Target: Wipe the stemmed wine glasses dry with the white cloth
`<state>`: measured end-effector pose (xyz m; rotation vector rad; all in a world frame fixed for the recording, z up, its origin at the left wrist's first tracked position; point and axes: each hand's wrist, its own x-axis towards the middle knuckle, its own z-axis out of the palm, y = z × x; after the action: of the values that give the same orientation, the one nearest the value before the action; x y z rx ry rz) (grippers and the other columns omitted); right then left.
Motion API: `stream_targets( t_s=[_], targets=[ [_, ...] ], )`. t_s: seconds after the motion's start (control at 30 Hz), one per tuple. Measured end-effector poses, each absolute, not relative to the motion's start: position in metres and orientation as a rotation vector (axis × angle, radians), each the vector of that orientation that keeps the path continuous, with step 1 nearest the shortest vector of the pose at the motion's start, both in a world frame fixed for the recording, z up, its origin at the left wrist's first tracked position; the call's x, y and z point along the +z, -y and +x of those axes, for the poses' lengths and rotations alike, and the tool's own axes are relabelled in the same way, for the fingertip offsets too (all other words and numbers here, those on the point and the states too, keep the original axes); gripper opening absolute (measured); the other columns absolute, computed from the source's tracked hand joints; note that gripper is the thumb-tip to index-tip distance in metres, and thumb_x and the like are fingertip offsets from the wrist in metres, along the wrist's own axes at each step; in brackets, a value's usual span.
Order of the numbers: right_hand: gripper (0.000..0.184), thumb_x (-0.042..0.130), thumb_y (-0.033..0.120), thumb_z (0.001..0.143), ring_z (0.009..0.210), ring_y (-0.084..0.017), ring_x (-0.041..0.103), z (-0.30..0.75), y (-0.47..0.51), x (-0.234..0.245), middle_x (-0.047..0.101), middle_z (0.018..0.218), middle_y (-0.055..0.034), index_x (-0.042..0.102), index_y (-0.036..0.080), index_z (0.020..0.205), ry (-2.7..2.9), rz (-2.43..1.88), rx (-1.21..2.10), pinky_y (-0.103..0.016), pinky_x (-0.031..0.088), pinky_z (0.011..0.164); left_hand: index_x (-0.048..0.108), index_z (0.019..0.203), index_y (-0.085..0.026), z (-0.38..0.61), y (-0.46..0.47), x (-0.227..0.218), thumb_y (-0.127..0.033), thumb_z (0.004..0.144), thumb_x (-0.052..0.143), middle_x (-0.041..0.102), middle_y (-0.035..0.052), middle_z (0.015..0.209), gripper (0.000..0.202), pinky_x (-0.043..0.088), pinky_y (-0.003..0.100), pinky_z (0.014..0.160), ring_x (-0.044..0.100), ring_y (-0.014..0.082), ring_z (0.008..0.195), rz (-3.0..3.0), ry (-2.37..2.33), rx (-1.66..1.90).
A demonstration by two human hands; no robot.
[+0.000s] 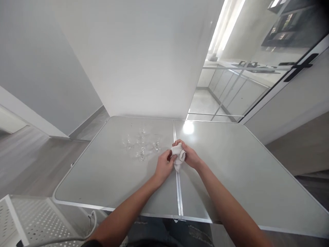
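White cloth [178,152], one piece, was bunched between both hands above the middle of the tabletop [231,178], directly over the metal seam [179,192] that ran from the far edge to the near edge. Whatever lay inside the bundle was hidden by its folds and by the fingers. Left hand [163,167]: fingers curled, thumb and fingertips pinched on the cloth's left side. Right hand [190,156]: closed around the cloth from the right and far side, covering much of it. The bundle's long axis followed the seam, its loose end hanging toward the near edge. Small clear glasses [142,145] stood clustered on the left half of the tabletop, nearer the far edge and just left of the hands. About five could be counted, but their outlines were faint against the grey surface and the number was uncertain. One white perforated panel [25,216] and one pale cable [93,219] showed beyond the near left corner, both cut off by the frame.
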<state>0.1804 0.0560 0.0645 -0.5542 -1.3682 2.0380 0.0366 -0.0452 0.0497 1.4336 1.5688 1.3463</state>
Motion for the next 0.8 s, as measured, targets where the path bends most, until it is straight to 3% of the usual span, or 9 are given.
stream_targets(
  t_s=[0.1, 0.23, 0.37, 0.5, 0.6, 0.7, 0.8],
  targets=[
    [0.042, 0.061, 0.061, 0.091, 0.067, -0.015, 0.049, 0.208, -0.075, 0.056, 0.056, 0.083, -0.0027, 0.064, 0.023, 0.108, 1.431, -0.640, 2.089, -0.025, 0.039, 0.058, 0.068, 0.083, -0.018, 0.033, 0.025, 0.061, -0.040, 0.097, 0.052, 0.061, -0.0003, 0.071, 0.031, 0.038, 0.026, 0.066, 0.050, 0.0137, 0.066, 1.571, -1.591, 1.355],
    [0.033, 0.070, 0.050, 0.088, 0.063, -0.013, 0.045, 0.228, -0.087, 0.039, 0.055, 0.076, -0.0015, 0.069, 0.019, 0.097, 1.517, -0.616, 2.102, -0.025, 0.037, 0.057, 0.070, 0.076, -0.016, 0.035, 0.016, 0.069, -0.044, 0.096, 0.053, 0.054, -0.0019, 0.062, 0.038, 0.033, 0.025, 0.060, 0.044, 0.0119, 0.061, 1.531, -1.536, 1.320],
    [0.032, 0.079, 0.047, 0.080, 0.083, -0.019, 0.057, 0.223, -0.088, 0.028, 0.064, 0.100, -0.0070, 0.066, 0.018, 0.077, 1.420, -0.441, 1.978, -0.030, 0.045, 0.073, 0.073, 0.090, -0.015, 0.045, 0.013, 0.056, -0.050, 0.089, 0.064, 0.064, 0.0011, 0.075, 0.037, 0.038, 0.023, 0.060, 0.050, 0.0113, 0.064, 1.107, -1.175, 1.327],
    [0.035, 0.084, 0.048, 0.074, 0.061, -0.013, 0.048, 0.218, -0.094, 0.023, 0.057, 0.068, 0.0009, 0.062, 0.020, 0.075, 1.178, -0.553, 1.809, -0.027, 0.038, 0.060, 0.071, 0.096, -0.013, 0.054, 0.016, 0.029, -0.043, 0.072, 0.082, 0.061, 0.0002, 0.067, 0.040, 0.037, 0.021, 0.051, 0.047, 0.0079, 0.053, 0.681, -1.007, 1.326],
    [0.035, 0.081, 0.048, 0.077, 0.055, -0.012, 0.041, 0.218, -0.097, 0.024, 0.053, 0.064, 0.0041, 0.058, 0.022, 0.079, 0.993, -0.609, 1.713, -0.026, 0.034, 0.056, 0.069, 0.106, -0.017, 0.058, 0.020, 0.010, -0.042, 0.072, 0.082, 0.054, -0.0040, 0.057, 0.044, 0.033, 0.022, 0.044, 0.042, 0.0076, 0.044, 0.590, -1.043, 1.278],
    [0.034, 0.079, 0.046, 0.080, 0.056, -0.011, 0.042, 0.218, -0.098, 0.027, 0.051, 0.067, 0.0045, 0.054, 0.023, 0.078, 0.914, -0.588, 1.709, -0.025, 0.035, 0.055, 0.068, 0.108, -0.019, 0.060, 0.022, 0.002, -0.056, 0.075, 0.078, 0.053, -0.0038, 0.055, 0.051, 0.032, 0.023, 0.042, 0.042, 0.0094, 0.042, 0.621, -1.002, 1.230],
    [0.035, 0.078, 0.046, 0.081, 0.054, -0.010, 0.038, 0.218, -0.099, 0.026, 0.048, 0.066, 0.0057, 0.052, 0.023, 0.079, 0.879, -0.556, 1.725, -0.023, 0.032, 0.052, 0.068, 0.113, -0.020, 0.059, 0.019, 0.004, -0.082, 0.078, 0.058, 0.068, 0.0056, 0.079, 0.072, 0.045, 0.029, 0.055, 0.057, 0.0161, 0.062, 0.753, -0.853, 1.284]
  ],
)
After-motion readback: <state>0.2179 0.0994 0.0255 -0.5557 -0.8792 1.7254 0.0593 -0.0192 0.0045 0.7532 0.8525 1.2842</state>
